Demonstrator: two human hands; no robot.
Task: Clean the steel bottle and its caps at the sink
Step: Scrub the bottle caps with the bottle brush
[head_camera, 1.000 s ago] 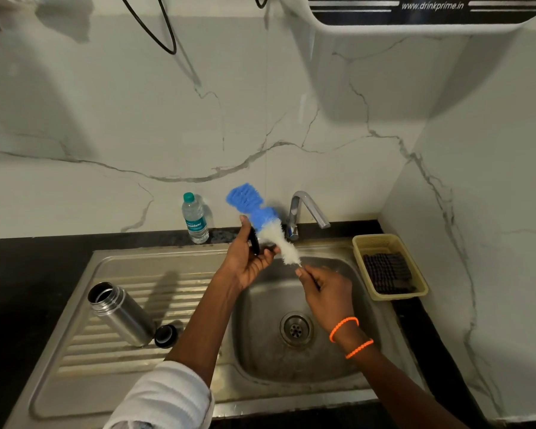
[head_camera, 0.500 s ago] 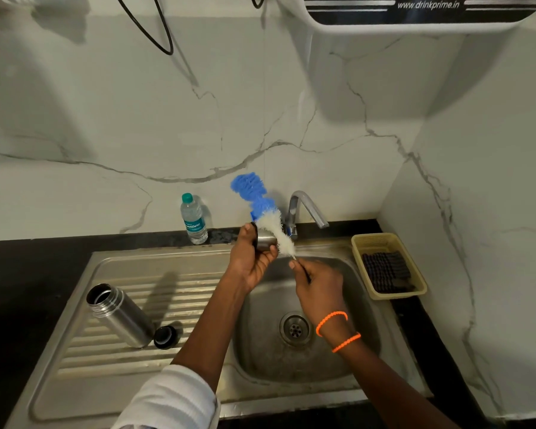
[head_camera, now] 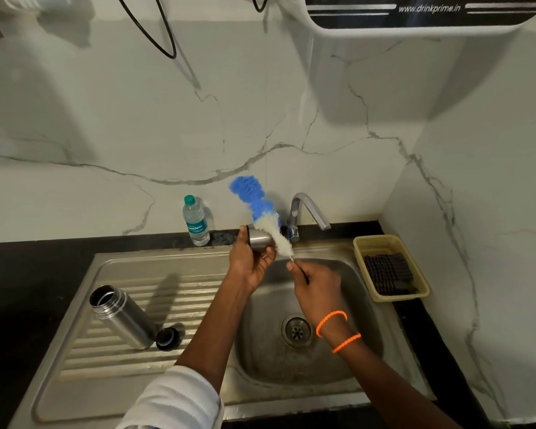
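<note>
Over the sink basin (head_camera: 362,345) we grip a steel cap (head_camera: 259,240) in our left hand (head_camera: 250,263), fingers curled round it, while our right hand (head_camera: 317,292) pinches the thin handle of a blue-and-white bottle brush (head_camera: 262,212) whose bristles lie against the cap. The open steel bottle (head_camera: 121,317) lies tilted on the ribbed drainboard (head_camera: 84,357), a black cap (head_camera: 167,338) just beside its base.

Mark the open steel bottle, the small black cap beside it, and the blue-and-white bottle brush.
open steel bottle (head_camera: 123,317): head view, middle of its body.
small black cap (head_camera: 167,338): head view, its top.
blue-and-white bottle brush (head_camera: 260,209): head view, blue bristles.
</note>
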